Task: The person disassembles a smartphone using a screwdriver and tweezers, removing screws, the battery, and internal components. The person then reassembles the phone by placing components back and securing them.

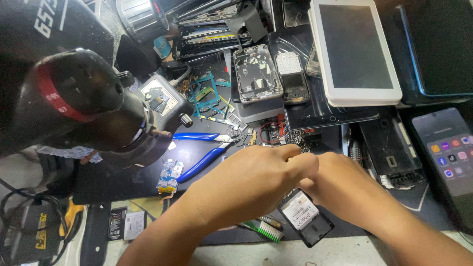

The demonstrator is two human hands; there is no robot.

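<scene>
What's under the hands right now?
Under the left hand and right hand lies a small black phone, back cover off, white label showing. Its upper end is covered by the hands; a green-handled brush pokes out beside it.

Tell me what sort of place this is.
Likely a phone repair bench: an opened phone with its insides bare, loose circuit boards, blue pliers and a microscope over the mat.

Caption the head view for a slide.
Left hand and right hand meet above a small black opened phone on a cluttered repair bench, blue-handled pliers nearby.
</scene>
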